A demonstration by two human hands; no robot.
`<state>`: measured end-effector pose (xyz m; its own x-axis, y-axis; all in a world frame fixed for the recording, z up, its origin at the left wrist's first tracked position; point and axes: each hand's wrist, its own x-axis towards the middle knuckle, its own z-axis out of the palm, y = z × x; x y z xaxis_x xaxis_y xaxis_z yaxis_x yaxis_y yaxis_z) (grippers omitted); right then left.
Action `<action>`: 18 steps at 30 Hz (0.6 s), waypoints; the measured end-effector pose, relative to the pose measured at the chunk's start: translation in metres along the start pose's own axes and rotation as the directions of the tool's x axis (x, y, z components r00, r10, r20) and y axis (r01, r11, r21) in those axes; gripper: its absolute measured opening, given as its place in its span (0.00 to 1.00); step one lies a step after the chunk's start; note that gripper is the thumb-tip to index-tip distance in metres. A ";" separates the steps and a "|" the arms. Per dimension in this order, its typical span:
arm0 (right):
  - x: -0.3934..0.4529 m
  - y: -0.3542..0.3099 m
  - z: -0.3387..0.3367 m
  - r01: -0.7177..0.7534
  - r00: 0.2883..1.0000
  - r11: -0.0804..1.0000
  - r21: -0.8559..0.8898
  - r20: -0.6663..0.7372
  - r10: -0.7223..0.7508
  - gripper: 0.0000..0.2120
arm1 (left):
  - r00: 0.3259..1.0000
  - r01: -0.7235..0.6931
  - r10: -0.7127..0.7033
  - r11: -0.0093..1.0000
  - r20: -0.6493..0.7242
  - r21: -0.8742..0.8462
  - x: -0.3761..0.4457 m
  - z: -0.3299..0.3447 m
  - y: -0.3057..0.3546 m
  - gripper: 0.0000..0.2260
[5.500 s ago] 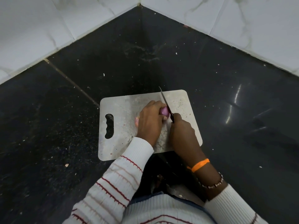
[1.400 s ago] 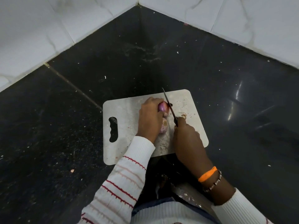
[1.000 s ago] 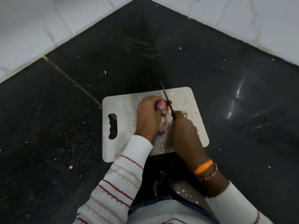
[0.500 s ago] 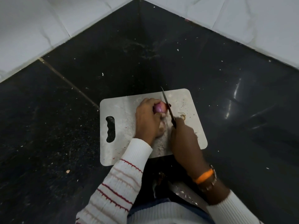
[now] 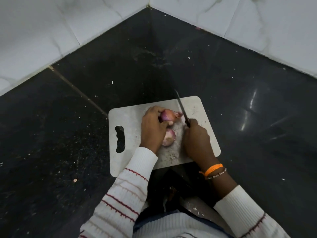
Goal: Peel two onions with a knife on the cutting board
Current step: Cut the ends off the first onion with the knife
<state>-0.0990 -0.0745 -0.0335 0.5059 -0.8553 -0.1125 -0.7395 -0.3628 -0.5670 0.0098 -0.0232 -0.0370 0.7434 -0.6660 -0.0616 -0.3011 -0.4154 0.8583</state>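
While two onions lie on my one board [image 5: 130,117], the near onion [image 5: 169,139] sits loose by my left hand [image 5: 152,129], which grips the far onion [image 5: 167,115]; my right hand [image 5: 197,140] clasps one knife [image 5: 181,107].

Left grip [image 5: 152,129] holds onion [image 5: 168,115]; knife [image 5: 182,108] beside.

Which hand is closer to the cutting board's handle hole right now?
Left. The left hand sits just beside the handle hole, gripping an onion. The right hand, holding the knife, is farther off, beyond both onions.
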 end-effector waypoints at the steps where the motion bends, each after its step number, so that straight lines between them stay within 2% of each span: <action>1: 0.002 0.002 -0.003 -0.003 1.000 1.000 0.020 -0.010 0.003 0.11 | 1.000 0.023 -0.023 1.000 0.013 -0.018 -0.001 0.000 -0.001 0.16; 7: 0.009 0.005 -0.005 0.047 0.998 0.999 0.000 0.031 -0.047 0.12 | 0.994 0.057 -0.055 0.998 0.094 -0.019 -0.002 0.001 0.004 0.18; 12: 0.006 0.008 -0.005 0.066 0.996 0.996 -0.052 0.056 -0.063 0.15 | 0.993 0.069 -0.064 0.997 0.101 -0.040 -0.002 0.000 0.006 0.20; 15: 0.006 0.011 -0.005 0.068 0.995 0.994 -0.090 0.081 -0.060 0.13 | 0.992 0.039 -0.036 0.999 0.124 -0.026 -0.001 -0.007 0.009 0.17; 18: 0.006 0.013 -0.009 0.035 0.999 0.999 0.036 0.039 -0.036 0.11 | 0.982 0.005 -0.015 0.998 0.186 0.059 0.002 -0.011 0.011 0.14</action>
<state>-0.1095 -0.0875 -0.0345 0.5492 -0.8265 -0.1236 -0.7052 -0.3789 -0.5993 0.0143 -0.0221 -0.0220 0.6240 -0.7630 -0.1683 -0.3324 -0.4542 0.8266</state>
